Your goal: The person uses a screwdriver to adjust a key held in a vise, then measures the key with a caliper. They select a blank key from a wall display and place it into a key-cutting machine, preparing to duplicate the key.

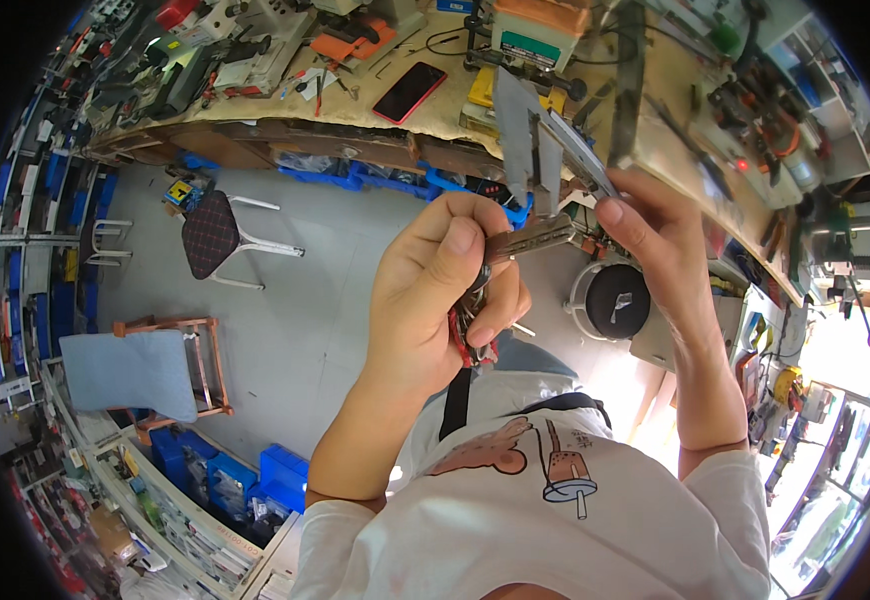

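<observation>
So here's where I'm at, and honestly it looks like the middle of things to me. Clock is the whole view, noon straight up. My left hand point(420, 295) is dead centre, thumb pressed down over curled fingers, and it's pinched tight on a flat metal key point(535, 240) that sticks out toward 2 o'clock. A bunch of keys point(469, 318) is tucked in under those same fingers, with something red hanging in there too.

Right hand point(670, 245) is out between 2 and 3 o'clock, thumb against fingers, closed on a caliper-looking metal tool point(577, 150) that runs up toward 1 o'clock. Part of it is blurry, so don't hold me to the exact type.

Done so far, going by how it all sits: one key is singled out and held clear of the bunch, and the tool is up in my other hand. The key's tip is right near the tool's lower end, but I can't tell if they're touching. Neither one has been put down, and I see nothing that says finished, so I'd guess there's more left to do.

Around me: bench point(340, 112) across the top, a red-edged phone point(410, 93) on it just shy of 12, round black stool point(605, 318) at 3, checkered chair point(207, 235) between 9 and 10.
</observation>
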`<action>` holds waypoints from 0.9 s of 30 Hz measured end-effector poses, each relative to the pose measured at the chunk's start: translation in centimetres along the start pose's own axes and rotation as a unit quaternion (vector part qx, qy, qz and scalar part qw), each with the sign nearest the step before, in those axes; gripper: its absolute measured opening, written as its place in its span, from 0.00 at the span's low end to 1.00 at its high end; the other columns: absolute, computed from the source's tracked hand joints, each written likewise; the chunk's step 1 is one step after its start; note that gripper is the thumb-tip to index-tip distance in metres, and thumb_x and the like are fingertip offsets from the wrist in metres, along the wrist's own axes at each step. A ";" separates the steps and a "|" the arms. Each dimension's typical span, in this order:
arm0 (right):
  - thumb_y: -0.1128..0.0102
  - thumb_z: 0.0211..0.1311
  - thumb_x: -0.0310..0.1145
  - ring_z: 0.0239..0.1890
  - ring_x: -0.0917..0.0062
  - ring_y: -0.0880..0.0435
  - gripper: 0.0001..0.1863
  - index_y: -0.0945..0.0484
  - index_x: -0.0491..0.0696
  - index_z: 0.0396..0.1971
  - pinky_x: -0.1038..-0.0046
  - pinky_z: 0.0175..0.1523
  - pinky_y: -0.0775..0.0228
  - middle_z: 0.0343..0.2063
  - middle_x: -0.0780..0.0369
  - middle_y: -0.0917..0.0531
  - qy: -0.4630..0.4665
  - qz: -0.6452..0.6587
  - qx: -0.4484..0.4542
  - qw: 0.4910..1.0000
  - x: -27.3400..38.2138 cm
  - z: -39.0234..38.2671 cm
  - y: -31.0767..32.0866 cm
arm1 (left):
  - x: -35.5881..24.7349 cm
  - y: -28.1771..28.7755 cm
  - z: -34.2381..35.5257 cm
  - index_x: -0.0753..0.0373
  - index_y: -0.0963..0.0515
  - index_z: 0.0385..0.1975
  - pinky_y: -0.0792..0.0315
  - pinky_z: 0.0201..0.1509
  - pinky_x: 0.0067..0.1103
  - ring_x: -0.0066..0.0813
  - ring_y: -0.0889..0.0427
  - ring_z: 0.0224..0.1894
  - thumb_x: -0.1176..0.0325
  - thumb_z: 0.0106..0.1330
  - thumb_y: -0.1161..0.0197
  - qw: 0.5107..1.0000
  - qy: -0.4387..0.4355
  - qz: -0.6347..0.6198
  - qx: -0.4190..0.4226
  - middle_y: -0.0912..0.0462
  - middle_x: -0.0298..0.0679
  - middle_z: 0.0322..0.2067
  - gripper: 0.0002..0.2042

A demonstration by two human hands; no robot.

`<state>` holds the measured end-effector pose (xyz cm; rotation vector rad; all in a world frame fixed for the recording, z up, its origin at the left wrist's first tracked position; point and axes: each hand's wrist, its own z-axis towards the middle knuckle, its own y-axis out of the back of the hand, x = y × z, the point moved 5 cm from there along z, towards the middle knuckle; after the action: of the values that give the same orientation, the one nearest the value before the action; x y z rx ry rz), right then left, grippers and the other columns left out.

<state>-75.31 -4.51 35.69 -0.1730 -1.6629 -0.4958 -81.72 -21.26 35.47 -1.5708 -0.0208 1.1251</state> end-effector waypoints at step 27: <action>0.23 0.34 0.46 0.16 0.81 0.33 0.25 0.23 0.40 0.21 0.80 0.24 0.38 0.13 0.63 0.27 0.161 -0.186 -0.066 0.967 1.2 -0.5 1.7 | 0.1 2.3 -1.5 0.68 0.30 0.42 0.33 0.32 0.26 0.28 0.26 0.24 0.59 0.68 0.50 0.960 -0.041 0.276 -0.028 0.26 0.42 0.32 0.16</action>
<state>-74.34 -3.40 37.29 0.1224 -1.3438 -0.8719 -81.94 -23.16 33.49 -1.6245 0.3524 1.6335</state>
